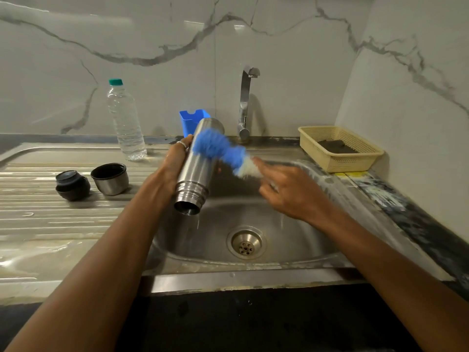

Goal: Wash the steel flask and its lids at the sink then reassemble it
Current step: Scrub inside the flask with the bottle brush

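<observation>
Left hand (175,158), lids (110,177) on the desk (50,224) to its left, grips the flask (198,166) mid-body, mouth down over the sink (291,237). Brush (218,148) rubs its upper wall, held by right hand (286,191). Wet steel: rigid, likely slippery; grip mid-body, firmly.

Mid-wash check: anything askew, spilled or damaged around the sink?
Only the black inner lid lies tilted on the drainboard, beside the upright steel cup lid. Nothing looks spilled or damaged.
</observation>
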Action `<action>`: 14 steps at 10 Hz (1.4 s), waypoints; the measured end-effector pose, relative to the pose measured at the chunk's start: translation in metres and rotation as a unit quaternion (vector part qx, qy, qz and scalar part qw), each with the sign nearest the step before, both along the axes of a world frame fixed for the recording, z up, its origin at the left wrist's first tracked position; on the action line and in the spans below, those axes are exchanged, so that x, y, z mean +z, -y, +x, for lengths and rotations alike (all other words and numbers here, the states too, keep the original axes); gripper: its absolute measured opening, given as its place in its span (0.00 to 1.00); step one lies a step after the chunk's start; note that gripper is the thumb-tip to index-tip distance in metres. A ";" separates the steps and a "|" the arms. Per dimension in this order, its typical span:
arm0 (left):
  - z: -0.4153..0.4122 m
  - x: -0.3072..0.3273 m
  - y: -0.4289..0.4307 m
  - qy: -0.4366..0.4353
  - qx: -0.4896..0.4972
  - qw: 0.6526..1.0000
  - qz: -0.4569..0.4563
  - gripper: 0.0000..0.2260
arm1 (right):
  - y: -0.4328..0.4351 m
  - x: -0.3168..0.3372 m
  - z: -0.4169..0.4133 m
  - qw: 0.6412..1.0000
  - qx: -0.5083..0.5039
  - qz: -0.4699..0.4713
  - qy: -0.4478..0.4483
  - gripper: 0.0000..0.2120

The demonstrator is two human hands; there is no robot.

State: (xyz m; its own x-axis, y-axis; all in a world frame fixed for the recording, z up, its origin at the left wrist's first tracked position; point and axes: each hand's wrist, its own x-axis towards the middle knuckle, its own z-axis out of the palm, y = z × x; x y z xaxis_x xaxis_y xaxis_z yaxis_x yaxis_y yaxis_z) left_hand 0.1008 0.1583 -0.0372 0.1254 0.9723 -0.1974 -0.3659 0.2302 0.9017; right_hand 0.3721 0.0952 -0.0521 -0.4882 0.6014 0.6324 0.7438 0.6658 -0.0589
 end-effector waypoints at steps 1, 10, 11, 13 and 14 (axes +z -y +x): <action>0.006 0.000 0.004 -0.013 -0.012 1.000 0.010 0.33 | -0.012 0.002 -0.007 0.997 -0.063 -0.014 -0.033 0.26; 0.001 0.001 0.004 -0.007 -0.005 0.999 -0.040 0.28 | 0.016 -0.013 0.008 0.990 0.106 0.012 0.094 0.27; 0.006 0.003 0.005 -0.020 -0.013 1.000 -0.018 0.27 | -0.004 -0.006 0.002 1.000 0.007 -0.014 -0.006 0.27; 0.000 0.006 0.009 -0.010 -0.041 0.998 -0.040 0.25 | 0.019 -0.012 0.005 0.995 0.080 -0.024 0.062 0.27; 0.001 0.006 0.007 -0.017 -0.037 0.999 -0.024 0.30 | 0.008 -0.009 0.003 0.999 0.035 -0.007 0.028 0.27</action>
State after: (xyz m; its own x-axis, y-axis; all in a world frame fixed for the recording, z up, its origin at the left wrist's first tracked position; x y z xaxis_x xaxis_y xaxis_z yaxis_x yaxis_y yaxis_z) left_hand 0.1015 0.1511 -0.0316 0.1881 0.9502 -0.2484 -0.3153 0.2979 0.9010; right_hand 0.3754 0.0867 -0.0613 -0.5628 0.5742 0.5946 0.6984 0.7151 -0.0294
